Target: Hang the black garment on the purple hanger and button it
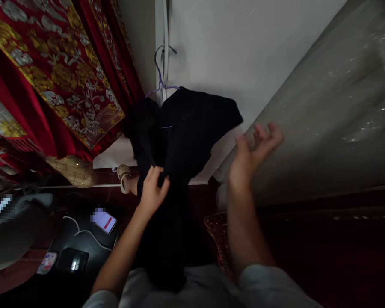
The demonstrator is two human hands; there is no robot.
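Note:
A black garment (186, 137) hangs on a purple hanger (159, 72) hooked against the white wall, and its lower part drapes down toward my lap. My left hand (152, 188) is closed on a fold of the black garment near its middle. My right hand (255, 149) is raised to the right of the garment, fingers loosely curled and apart, holding nothing. It is slightly blurred.
Red and gold patterned fabric (57, 64) hangs at the left. A phone (104, 220) with a white cable (83, 233) lies on a dark surface at lower left, beside a beige sandal (123, 175). A grey plastic-covered slab (333, 111) leans at the right.

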